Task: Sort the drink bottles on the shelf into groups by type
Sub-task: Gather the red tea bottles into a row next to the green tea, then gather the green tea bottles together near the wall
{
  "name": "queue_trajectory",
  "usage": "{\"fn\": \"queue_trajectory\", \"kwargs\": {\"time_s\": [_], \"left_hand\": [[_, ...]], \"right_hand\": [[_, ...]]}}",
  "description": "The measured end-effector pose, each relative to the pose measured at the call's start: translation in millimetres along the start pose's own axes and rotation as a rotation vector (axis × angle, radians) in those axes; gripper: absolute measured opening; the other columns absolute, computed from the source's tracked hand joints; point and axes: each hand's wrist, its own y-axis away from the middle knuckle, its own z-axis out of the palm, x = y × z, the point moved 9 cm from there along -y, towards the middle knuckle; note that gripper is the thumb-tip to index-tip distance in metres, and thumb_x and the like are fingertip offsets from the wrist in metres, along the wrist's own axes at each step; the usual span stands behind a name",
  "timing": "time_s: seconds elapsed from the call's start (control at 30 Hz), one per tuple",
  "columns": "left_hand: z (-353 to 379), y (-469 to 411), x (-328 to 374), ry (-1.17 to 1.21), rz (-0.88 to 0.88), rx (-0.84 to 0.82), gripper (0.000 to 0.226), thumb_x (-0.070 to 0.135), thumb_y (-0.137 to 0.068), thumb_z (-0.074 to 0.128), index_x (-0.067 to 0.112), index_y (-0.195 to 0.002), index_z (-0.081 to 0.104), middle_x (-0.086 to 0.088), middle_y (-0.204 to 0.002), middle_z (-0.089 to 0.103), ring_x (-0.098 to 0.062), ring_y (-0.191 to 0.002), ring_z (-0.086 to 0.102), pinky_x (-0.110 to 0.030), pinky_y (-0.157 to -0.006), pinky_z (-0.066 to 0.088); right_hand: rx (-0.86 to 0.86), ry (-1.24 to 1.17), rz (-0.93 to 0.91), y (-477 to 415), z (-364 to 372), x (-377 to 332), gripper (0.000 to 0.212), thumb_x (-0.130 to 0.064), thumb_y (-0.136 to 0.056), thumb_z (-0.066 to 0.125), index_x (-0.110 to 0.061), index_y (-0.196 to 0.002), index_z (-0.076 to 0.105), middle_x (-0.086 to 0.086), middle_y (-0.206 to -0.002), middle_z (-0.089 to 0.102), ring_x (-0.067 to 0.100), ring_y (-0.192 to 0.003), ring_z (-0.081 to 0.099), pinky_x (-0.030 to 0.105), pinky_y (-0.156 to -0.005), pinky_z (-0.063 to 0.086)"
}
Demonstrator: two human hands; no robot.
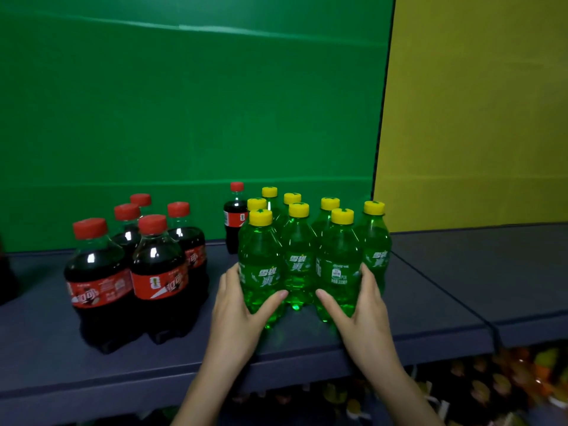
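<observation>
Several green bottles with yellow caps (299, 259) stand packed together on the dark blue shelf (430, 290). My left hand (242, 305) grips the front left green bottle (259, 272), thumb across its lower front. My right hand (359, 305) grips the front right green bottle (338, 265) the same way. Several dark cola bottles with red caps and red labels (138, 272) form a cluster at the left. One lone cola bottle (235, 219) stands behind the green group's left corner, touching or nearly touching it.
A green panel (184, 103) backs the shelf, with a yellow panel (476, 103) at the right. A seam splits the shelf board at the right. A dark object (6, 281) shows at the left edge. Below the shelf lies colourful blurred packaging (507, 379).
</observation>
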Motion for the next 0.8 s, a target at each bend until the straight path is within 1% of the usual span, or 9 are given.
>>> {"fn": "queue_trajectory", "kwargs": {"time_s": [0.07,0.13,0.2,0.23,0.3,0.4,0.5,0.6,0.8], "left_hand": [[-1.2,3.0,1.9,-0.005,-0.006,-0.001,0.065,0.039,-0.07,0.072,0.028,-0.126,0.04,0.008,-0.121,0.051,-0.01,-0.116,0.049,-0.029,-0.098,0.041],[-4.4,8.2,7.6,-0.021,0.002,-0.009,0.078,0.046,-0.071,0.067,0.025,-0.136,0.031,0.013,-0.129,0.042,-0.005,-0.123,0.041,-0.023,-0.099,0.034],[-14.7,14.8,13.6,-0.066,0.008,0.003,0.086,0.052,-0.071,0.058,0.021,-0.143,0.022,0.018,-0.13,0.031,0.002,-0.124,0.03,-0.015,-0.098,0.024],[-22.9,18.5,17.3,-0.102,0.027,0.015,0.085,0.052,-0.072,0.056,0.02,-0.143,0.022,0.019,-0.13,0.029,0.004,-0.123,0.028,-0.013,-0.098,0.022],[-42.7,25.3,27.0,-0.18,0.116,0.046,0.069,0.053,-0.078,0.054,0.019,-0.136,0.036,0.018,-0.127,0.039,0.005,-0.12,0.035,-0.012,-0.098,0.029],[-80.3,36.1,37.2,-0.323,0.251,0.127,0.039,0.051,-0.085,0.048,0.024,-0.111,0.058,0.016,-0.106,0.058,0.001,-0.1,0.054,-0.021,-0.082,0.044],[-128.0,46.9,40.0,-0.457,0.287,0.204,0.025,0.046,-0.085,0.045,0.029,-0.094,0.061,0.018,-0.087,0.062,-0.001,-0.08,0.059,-0.026,-0.065,0.048],[-187.4,61.1,32.3,-0.576,0.287,0.276,0.023,0.043,-0.085,0.045,0.027,-0.087,0.062,0.017,-0.079,0.062,-0.001,-0.074,0.057,-0.026,-0.059,0.048],[-336.1,104.2,-10.7,-0.837,0.137,0.386,0.025,0.043,-0.085,0.042,0.026,-0.083,0.06,0.014,-0.075,0.06,-0.004,-0.07,0.059,-0.028,-0.052,0.051]], "right_hand": [[0.021,0.031,-0.004,2.3,-7.3,-3.3,0.084,-0.042,-0.08,0.063,-0.015,-0.145,0.018,0.0,-0.148,0.033,0.016,-0.133,0.033,0.024,-0.1,0.029],[0.089,0.061,-0.045,7.6,-21.2,-11.8,0.081,-0.039,-0.079,0.066,-0.017,-0.144,0.024,-0.002,-0.139,0.041,0.015,-0.127,0.039,0.027,-0.099,0.033],[0.209,0.059,-0.127,16.1,-38.8,-25.1,0.066,-0.031,-0.079,0.068,-0.018,-0.137,0.037,-0.005,-0.127,0.044,0.016,-0.121,0.044,0.028,-0.097,0.035],[0.27,0.051,-0.188,20.9,-46.2,-33.6,0.056,-0.026,-0.08,0.069,-0.017,-0.13,0.044,-0.006,-0.121,0.044,0.018,-0.116,0.047,0.028,-0.095,0.039],[0.325,0.013,-0.302,30.1,-52.2,-53.3,0.039,-0.023,-0.08,0.067,-0.018,-0.115,0.052,-0.009,-0.11,0.046,0.013,-0.101,0.05,0.022,-0.085,0.042],[0.213,-0.051,-0.397,38.5,-33.2,-84.6,0.023,-0.023,-0.079,0.059,-0.027,-0.102,0.055,-0.015,-0.095,0.053,0.001,-0.088,0.054,0.013,-0.076,0.042],[0.058,-0.097,-0.477,51.7,4.4,-121.4,0.013,-0.025,-0.082,0.057,-0.027,-0.095,0.059,-0.018,-0.087,0.057,-0.001,-0.084,0.058,0.012,-0.073,0.044],[-0.094,-0.131,-0.539,72.2,55.0,-164.1,0.016,-0.033,-0.084,0.051,-0.03,-0.097,0.059,-0.02,-0.089,0.058,-0.001,-0.087,0.059,0.014,-0.075,0.045],[-0.38,-0.174,-0.626,136.3,179.3,-262.1,0.024,-0.047,-0.083,0.043,-0.037,-0.1,0.056,-0.024,-0.097,0.057,-0.006,-0.094,0.055,0.016,-0.079,0.044]]}}
